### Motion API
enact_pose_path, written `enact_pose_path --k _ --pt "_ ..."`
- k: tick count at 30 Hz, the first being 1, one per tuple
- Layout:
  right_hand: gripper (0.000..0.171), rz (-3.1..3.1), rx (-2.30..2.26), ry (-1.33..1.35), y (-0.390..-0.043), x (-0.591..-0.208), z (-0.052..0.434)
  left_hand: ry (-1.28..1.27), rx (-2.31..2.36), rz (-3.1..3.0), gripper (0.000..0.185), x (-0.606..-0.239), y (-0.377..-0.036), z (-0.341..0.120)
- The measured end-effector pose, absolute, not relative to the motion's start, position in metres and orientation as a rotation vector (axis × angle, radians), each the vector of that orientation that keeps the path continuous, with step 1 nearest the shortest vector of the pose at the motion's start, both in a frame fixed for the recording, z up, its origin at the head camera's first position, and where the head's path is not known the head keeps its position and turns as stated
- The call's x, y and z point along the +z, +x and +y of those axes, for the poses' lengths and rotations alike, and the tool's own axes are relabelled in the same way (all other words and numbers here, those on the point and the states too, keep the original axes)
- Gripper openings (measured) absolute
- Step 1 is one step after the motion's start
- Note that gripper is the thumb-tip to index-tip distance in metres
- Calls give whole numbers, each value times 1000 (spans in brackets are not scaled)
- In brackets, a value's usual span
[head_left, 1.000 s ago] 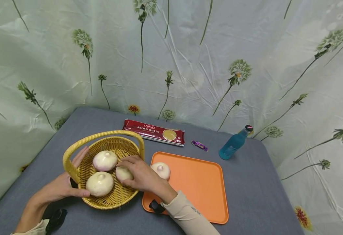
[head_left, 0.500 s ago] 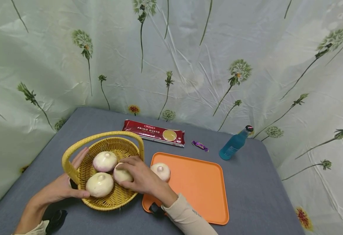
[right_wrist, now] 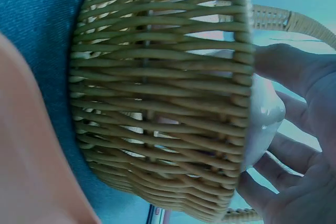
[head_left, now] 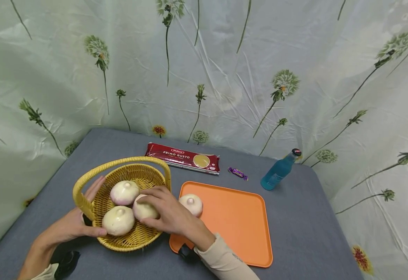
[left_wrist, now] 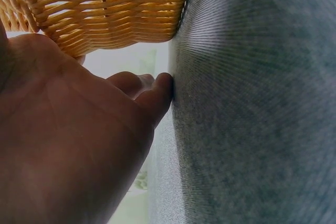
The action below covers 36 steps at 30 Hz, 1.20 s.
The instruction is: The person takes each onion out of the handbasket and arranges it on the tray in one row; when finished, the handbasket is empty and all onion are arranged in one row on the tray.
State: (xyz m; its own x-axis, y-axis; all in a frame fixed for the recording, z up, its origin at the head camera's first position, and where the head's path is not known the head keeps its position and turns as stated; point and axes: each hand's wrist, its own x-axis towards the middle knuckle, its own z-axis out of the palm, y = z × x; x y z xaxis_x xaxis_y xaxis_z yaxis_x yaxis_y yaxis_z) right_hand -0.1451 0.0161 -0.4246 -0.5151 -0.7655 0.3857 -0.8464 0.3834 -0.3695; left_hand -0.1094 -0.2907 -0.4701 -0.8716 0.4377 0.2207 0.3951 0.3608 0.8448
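Note:
In the head view, a yellow wicker basket [head_left: 134, 244] with a tall handle holds several white, purple-tinged turnips. One turnip [head_left: 125, 193] lies at the back of the basket and another turnip [head_left: 118, 221] at the front left. My right hand [head_left: 169, 212] reaches over the right rim, its fingers curved round a third turnip [head_left: 145, 208]; in the right wrist view this turnip [right_wrist: 265, 114] shows above the rim. My left hand [head_left: 72, 223] rests against the basket's left side, fingers extended, thumb at the front rim. One more turnip [head_left: 191, 205] sits on an orange tray [head_left: 235, 229].
Behind the basket and tray lies a red pasta packet [head_left: 183, 157]. A purple-wrapped candy [head_left: 238, 173] is to its right, and a blue bottle [head_left: 278, 173] with a dark cap is beyond the tray's right corner. A floral curtain [head_left: 225, 77] hangs behind the grey table [head_left: 305, 225].
My right hand has shifted the gripped turnip slightly left, nearer the other two in the basket. The left hand and the basket stay almost where they were.

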Motion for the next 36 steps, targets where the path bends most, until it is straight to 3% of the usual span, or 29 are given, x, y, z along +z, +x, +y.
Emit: enact_pose_path --k 36 --pt "38 -2458 931 1347 -131 -401 71 774 1560 2556 131 -471 -110 -291"
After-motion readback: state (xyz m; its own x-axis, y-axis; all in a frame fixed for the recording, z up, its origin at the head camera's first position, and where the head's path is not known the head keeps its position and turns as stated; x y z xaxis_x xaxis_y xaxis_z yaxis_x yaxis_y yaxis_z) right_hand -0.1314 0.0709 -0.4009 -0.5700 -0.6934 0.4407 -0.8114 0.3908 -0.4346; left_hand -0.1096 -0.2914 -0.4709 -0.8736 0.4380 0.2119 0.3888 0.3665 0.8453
